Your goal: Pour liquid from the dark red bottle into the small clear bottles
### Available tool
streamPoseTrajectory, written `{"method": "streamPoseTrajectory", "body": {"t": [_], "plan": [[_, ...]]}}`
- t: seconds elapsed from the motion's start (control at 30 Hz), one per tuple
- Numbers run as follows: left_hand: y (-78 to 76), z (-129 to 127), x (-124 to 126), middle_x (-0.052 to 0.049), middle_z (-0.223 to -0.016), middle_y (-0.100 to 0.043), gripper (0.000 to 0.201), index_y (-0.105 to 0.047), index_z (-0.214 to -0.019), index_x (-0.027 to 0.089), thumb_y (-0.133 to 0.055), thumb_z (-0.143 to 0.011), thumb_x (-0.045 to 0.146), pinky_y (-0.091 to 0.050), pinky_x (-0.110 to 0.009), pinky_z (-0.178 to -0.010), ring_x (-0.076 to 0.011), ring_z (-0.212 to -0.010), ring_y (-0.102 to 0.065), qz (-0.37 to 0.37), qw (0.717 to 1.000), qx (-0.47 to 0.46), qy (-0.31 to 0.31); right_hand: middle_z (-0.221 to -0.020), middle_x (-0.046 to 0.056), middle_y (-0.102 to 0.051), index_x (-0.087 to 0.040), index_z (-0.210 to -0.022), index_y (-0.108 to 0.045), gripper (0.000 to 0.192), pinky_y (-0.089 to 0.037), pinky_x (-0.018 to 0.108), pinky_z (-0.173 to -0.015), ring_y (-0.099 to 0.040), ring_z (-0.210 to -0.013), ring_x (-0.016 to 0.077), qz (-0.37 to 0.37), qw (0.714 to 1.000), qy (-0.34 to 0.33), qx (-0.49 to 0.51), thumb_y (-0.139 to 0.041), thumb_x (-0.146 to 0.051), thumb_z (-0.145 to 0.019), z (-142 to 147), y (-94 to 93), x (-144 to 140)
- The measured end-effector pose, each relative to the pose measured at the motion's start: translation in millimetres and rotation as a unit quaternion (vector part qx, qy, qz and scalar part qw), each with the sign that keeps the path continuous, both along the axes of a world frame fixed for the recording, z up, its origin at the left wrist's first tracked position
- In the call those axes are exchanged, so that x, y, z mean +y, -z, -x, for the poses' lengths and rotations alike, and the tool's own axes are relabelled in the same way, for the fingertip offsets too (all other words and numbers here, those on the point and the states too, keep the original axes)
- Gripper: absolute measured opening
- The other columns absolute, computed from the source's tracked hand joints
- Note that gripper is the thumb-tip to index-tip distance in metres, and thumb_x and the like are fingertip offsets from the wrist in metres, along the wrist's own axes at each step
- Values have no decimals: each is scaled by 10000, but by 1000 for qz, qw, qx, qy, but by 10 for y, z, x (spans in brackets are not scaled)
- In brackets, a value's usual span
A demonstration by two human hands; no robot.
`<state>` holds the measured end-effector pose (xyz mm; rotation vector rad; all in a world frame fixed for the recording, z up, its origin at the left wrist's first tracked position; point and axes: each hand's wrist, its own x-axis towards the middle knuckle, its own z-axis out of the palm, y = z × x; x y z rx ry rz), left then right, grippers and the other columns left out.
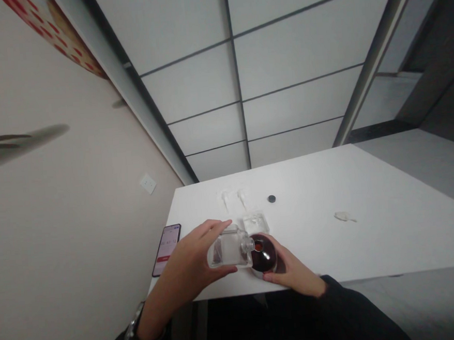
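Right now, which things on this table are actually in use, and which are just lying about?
In use:
left hand tilting clear bottle
right hand steadying dark round container

Lying about:
phone
small black cap
two small white pieces
clear square piece
white scrap

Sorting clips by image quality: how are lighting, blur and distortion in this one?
Head view: dim, soft light, mild blur overall. Wide-angle distortion tilts the wall and splays the table edges. The clear bottle in the left hand shows little glare; the dark round container by the right hand loses detail; small items behind are unsharp.
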<state>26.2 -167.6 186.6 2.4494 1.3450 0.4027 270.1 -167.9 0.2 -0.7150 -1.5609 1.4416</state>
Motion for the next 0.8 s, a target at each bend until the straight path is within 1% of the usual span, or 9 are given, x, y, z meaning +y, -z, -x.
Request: {"method": "streamPoseTrajectory", "body": {"t": [0.1,0.2,0.3,0.4,0.5,0.63,0.8], "plan": [[-20,-16,-3,-108,-1420,-682,803,-575,-1482,266,-926,-759,276,-576,-484,-1086,-314,-1276,-678,-5,1000,14,2,-1556,169,-549,-243,-1525,-472,867,-342,574,-1253,-513,-1462,370,3,1000,-3,6,-842,-576,-815,-1,-21,-1],[-34,-17,-1,-103,-1412,-687,776,-570,-1493,285,-900,-791,321,-593,-476,-1052,-315,-1247,-693,-16,1000,25,5,-1553,171,-554,-242,-1526,-472,883,-330,588,-1258,-513,-1463,373,11,1000,-1,4,-850,-584,-805,2,-35,-3],[-50,-18,2,-105,-1421,-682,764,-560,-1503,292,-881,-812,351,-604,-458,-1021,-315,-1228,-702,-26,999,43,5,-1560,175,-552,-238,-1535,-460,903,-324,590,-1260,-513,-1466,375,20,1000,-3,7,-858,-577,-798,5,-28,-5],[-68,-31,8,-108,-1427,-679,790,-555,-1505,289,-895,-797,373,-613,-454,-997,-322,-1216,-707,-32,997,67,4,-1576,178,-540,-234,-1543,-453,916,-308,596,-1268,-501,-1478,382,19,1000,-1,4,-864,-566,-795,3,-4,-7],[-80,-46,13,-119,-1429,-678,825,-553,-1505,267,-918,-772,374,-615,-476,-996,-338,-1222,-704,-33,995,90,4,-1589,173,-530,-239,-1550,-455,916,-297,598,-1273,-483,-1493,385,16,1000,2,-4,-868,-555,-795,-3,18,-7],[-86,-36,13,-117,-1422,-682,817,-560,-1501,266,-916,-773,371,-617,-490,-1001,-342,-1224,-703,-42,994,98,5,-1578,172,-542,-238,-1550,-458,923,-308,600,-1268,-505,-1475,388,13,1000,3,-8,-864,-573,-792,-6,20,-5],[-105,-8,6,-103,-1414,-688,784,-557,-1505,297,-892,-800,368,-623,-457,-989,-323,-1216,-709,-54,994,99,15,-1590,178,-535,-234,-1556,-450,934,-299,609,-1274,-503,-1479,384,14,1000,1,-9,-867,-571,-791,-6,3,0]]}}
